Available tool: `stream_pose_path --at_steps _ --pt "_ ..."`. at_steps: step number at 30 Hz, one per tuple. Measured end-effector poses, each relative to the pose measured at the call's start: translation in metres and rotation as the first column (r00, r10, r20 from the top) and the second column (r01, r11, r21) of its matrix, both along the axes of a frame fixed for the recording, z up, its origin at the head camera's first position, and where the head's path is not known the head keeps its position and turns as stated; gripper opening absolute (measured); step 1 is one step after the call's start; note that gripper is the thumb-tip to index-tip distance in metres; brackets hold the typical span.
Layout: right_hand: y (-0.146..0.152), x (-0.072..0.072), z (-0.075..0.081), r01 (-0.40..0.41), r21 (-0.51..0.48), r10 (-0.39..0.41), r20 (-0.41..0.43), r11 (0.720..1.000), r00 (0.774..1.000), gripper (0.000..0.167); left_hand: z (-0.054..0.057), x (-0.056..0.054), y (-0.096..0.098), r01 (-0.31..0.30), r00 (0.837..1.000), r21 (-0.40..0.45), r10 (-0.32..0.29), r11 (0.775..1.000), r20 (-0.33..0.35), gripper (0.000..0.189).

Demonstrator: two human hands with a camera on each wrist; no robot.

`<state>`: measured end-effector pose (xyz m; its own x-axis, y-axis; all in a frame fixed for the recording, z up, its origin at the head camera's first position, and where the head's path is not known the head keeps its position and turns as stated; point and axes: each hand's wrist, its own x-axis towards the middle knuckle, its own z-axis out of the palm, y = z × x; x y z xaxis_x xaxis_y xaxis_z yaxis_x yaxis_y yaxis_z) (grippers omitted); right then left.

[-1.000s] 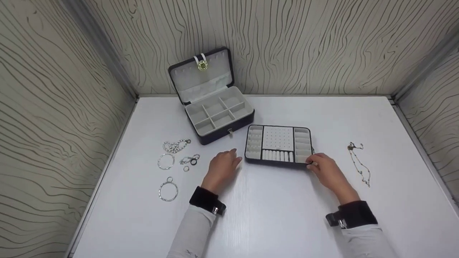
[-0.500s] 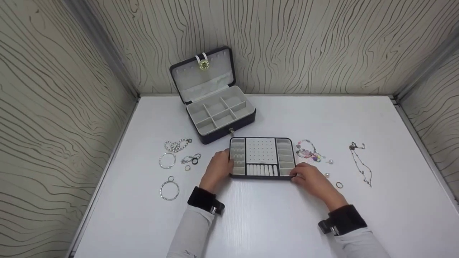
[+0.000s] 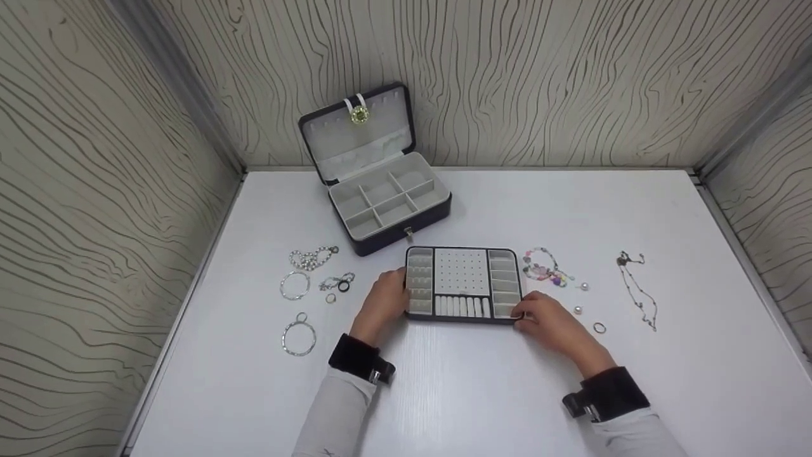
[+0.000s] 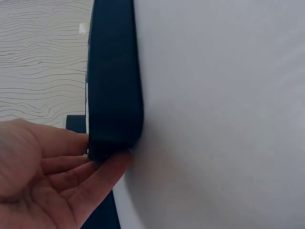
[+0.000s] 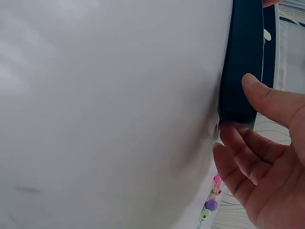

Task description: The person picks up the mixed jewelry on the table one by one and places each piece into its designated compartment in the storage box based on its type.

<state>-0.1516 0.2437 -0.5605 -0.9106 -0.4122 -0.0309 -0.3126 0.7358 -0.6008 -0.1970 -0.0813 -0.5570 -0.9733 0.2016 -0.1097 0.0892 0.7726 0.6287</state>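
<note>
A dark blue jewelry tray (image 3: 462,319) with pale compartments, a dotted earring panel and a row of ring rolls is on the white table. My left hand (image 3: 382,298) holds its left end; in the left wrist view the fingers (image 4: 107,174) curl around the tray's corner. At the right front corner my right hand (image 3: 550,320) grips the tray, its thumb (image 5: 259,90) on the front side and other fingers at the end. Behind it stands a matching jewelry box (image 3: 399,230), lid up, with a gold-coloured brooch (image 3: 360,114) hanging inside the lid.
Left of the hands lie a beaded bracelet (image 3: 307,260), bangles (image 3: 298,351), a small chain and rings (image 3: 343,286). On the right are a colourful beaded bracelet (image 3: 539,274), pearl earrings (image 3: 584,287), a ring (image 3: 599,323) and a necklace (image 3: 637,289). Patterned walls enclose the table.
The tray has come left and toward me, uncovering the colourful bracelet, pearl earrings and a ring. My left hand has taken hold of its left end; over the last half second it shifted slightly nearer.
</note>
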Motion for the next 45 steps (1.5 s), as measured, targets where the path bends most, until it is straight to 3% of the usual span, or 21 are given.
stream_pose_path --at_steps 6,12,16,22,29,38,45 --pt "0.011 0.002 0.005 0.003 -0.055 -0.002 0.018 0.998 1.000 0.024 -0.001 0.002 -0.001 0.000 1.000 0.019 0.000 1.000 0.013 0.031" --pt "0.043 0.000 0.019 0.175 -0.055 -0.174 0.019 0.983 0.985 0.046 -0.006 0.002 -0.003 0.020 1.000 0.057 -0.020 0.998 -0.016 0.028" --pt "0.067 -0.001 0.022 0.275 0.018 -0.275 0.030 0.961 0.961 0.042 -0.009 0.001 -0.005 0.021 1.000 0.089 -0.020 0.996 -0.016 0.034" --pt "0.086 0.001 0.017 0.326 0.066 -0.331 0.089 0.943 0.939 0.030 -0.011 0.001 -0.005 -0.007 1.000 0.106 0.007 0.994 0.004 0.052" --pt "0.087 -0.002 0.011 0.305 0.141 -0.322 0.118 0.942 0.939 0.028 -0.012 0.002 -0.005 -0.013 1.000 0.135 0.009 0.991 0.026 0.054" --pt "0.083 -0.009 0.009 0.279 0.161 -0.296 0.094 0.947 0.950 0.028 -0.010 0.001 -0.006 -0.020 0.999 0.135 0.016 0.991 0.032 0.056" --pt "0.075 -0.011 0.007 0.275 0.141 -0.288 0.082 0.951 0.954 0.020 -0.008 0.001 -0.006 -0.038 0.999 0.124 0.032 0.992 0.043 0.057"
